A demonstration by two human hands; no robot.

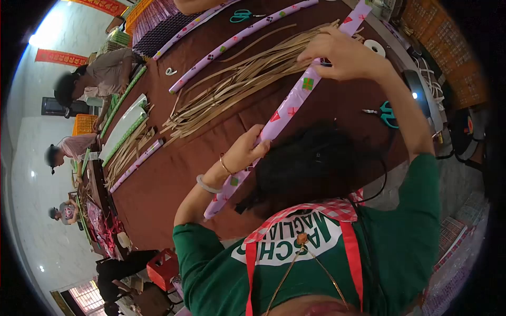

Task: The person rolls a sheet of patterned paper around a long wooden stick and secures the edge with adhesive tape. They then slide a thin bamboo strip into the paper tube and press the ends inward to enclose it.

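Observation:
A long lilac plastic roll (282, 117), printed with small red and green gift motifs, slants across the view from lower left to upper right. My left hand (249, 147), with a gold bracelet and a pale bangle at the wrist, is wrapped round its lower half. Near the upper end, my right hand (348, 55) curls over the roll with bent fingers; its fingertips are partly hidden. Beyond the roll lies a loose bundle of flat brown strips (237, 87). Dark hair (311, 163) covers part of the table close to my chest.
On the brown-covered table (158, 179) lie more lilac rolls (232, 47), teal-handled scissors (387, 113) at right, another teal pair (242, 16) at the far side, and a white tape roll (375, 48). Green rolls (124, 100) lie at left, where other people (108, 71) work.

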